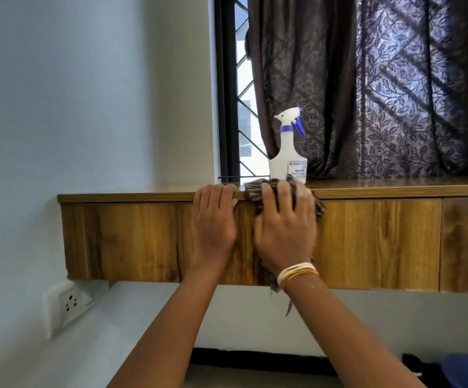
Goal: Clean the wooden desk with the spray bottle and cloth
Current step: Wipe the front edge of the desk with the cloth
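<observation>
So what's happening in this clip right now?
A person is wiping a wooden desk. The right hand presses a dark cloth against the desk's front face, just under the top edge. The left hand rests beside it, fingers hooked over the edge. The spray bottle stands untouched on top, by the curtain.

White spray bottle [287, 152], blue trigger, upright at back of wooden table [132, 236]. Dark striped cloth [255, 190] draped over table's front edge, hanging down the front panel, frayed end dangling below.
</observation>
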Action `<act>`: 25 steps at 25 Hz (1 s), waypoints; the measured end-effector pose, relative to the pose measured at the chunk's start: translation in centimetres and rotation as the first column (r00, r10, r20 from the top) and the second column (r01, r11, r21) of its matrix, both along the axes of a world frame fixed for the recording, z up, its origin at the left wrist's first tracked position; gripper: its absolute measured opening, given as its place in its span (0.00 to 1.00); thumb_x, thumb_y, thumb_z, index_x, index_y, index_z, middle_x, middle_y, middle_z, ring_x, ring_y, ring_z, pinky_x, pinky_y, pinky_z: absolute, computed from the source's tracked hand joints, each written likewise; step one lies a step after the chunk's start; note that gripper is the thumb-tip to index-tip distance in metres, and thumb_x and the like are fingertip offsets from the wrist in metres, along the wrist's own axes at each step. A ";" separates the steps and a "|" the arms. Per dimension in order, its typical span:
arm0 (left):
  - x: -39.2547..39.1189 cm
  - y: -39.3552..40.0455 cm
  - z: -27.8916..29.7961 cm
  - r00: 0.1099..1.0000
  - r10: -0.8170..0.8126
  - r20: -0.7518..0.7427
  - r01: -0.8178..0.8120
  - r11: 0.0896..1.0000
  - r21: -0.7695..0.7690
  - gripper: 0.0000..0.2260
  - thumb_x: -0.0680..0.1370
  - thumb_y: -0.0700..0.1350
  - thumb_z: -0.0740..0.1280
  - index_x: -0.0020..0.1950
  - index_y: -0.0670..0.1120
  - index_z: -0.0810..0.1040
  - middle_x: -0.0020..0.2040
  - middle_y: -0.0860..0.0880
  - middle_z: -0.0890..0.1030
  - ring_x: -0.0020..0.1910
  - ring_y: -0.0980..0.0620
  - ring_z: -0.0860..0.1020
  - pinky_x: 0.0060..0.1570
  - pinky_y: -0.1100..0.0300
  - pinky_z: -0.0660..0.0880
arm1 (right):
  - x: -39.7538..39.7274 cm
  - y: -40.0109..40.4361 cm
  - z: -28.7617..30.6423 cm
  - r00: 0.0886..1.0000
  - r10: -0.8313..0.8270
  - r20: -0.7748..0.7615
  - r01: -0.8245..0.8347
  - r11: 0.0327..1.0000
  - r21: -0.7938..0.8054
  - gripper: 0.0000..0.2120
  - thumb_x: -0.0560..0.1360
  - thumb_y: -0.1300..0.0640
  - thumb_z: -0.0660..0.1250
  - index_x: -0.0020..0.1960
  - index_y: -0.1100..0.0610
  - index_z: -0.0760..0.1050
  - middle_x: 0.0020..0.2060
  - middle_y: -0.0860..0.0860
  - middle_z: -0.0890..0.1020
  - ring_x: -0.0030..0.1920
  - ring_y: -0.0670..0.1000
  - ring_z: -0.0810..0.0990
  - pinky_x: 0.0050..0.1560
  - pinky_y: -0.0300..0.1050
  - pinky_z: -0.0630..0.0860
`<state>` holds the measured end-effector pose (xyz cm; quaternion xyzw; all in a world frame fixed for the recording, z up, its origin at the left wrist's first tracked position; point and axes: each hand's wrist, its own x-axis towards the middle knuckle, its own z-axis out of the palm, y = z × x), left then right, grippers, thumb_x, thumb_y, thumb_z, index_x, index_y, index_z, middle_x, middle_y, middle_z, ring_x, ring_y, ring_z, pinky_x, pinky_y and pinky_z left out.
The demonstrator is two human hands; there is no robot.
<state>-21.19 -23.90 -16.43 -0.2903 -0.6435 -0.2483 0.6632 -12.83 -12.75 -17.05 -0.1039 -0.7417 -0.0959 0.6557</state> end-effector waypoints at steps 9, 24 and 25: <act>0.4 0.1 -0.4 0.999 -0.034 -0.002 0.034 0.999 -0.004 0.11 0.80 0.39 0.59 0.59 0.41 0.76 0.53 0.42 0.78 0.55 0.43 0.74 0.62 0.51 0.69 | 3.1 7.0 -0.7 0.995 -0.058 -0.078 0.057 0.998 -0.015 0.23 0.72 0.58 0.62 0.67 0.55 0.72 0.63 0.57 0.74 0.66 0.62 0.68 0.70 0.57 0.64; 8.1 1.4 1.5 0.827 0.374 0.420 -0.276 0.920 -0.277 0.22 0.83 0.51 0.57 0.72 0.39 0.66 0.69 0.39 0.71 0.71 0.41 0.67 0.67 0.48 0.68 | 6.1 12.4 -5.2 0.913 -0.136 0.384 -0.163 0.741 0.651 0.30 0.75 0.54 0.58 0.77 0.55 0.60 0.76 0.57 0.60 0.75 0.63 0.58 0.73 0.59 0.57; 8.8 1.7 1.8 0.835 0.378 0.399 -0.250 0.908 -0.336 0.22 0.82 0.52 0.57 0.72 0.40 0.65 0.69 0.41 0.71 0.70 0.42 0.69 0.66 0.50 0.69 | 7.4 14.6 -4.7 0.919 -0.121 0.375 -0.161 0.753 0.638 0.30 0.74 0.54 0.58 0.77 0.55 0.60 0.76 0.57 0.61 0.75 0.63 0.59 0.73 0.60 0.58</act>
